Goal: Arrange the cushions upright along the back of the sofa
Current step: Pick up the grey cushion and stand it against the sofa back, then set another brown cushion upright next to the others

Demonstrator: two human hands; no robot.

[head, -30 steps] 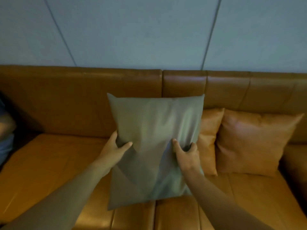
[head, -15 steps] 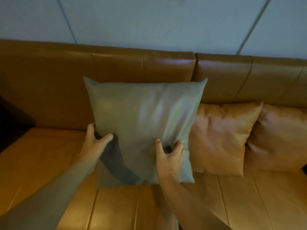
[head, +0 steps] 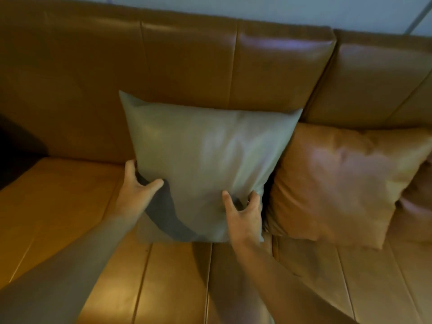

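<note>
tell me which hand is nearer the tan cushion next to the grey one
Right. The right hand grips the grey cushion's lower right edge, right beside the tan cushion. The left hand holds the grey cushion's far left edge.

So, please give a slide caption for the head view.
Both hands set a grey cushion upright against the sofa back.

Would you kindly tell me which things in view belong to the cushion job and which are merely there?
Part of the job: grey cushion, held by left hand and right hand; tan cushion; sofa.
Merely there: wall.
</note>
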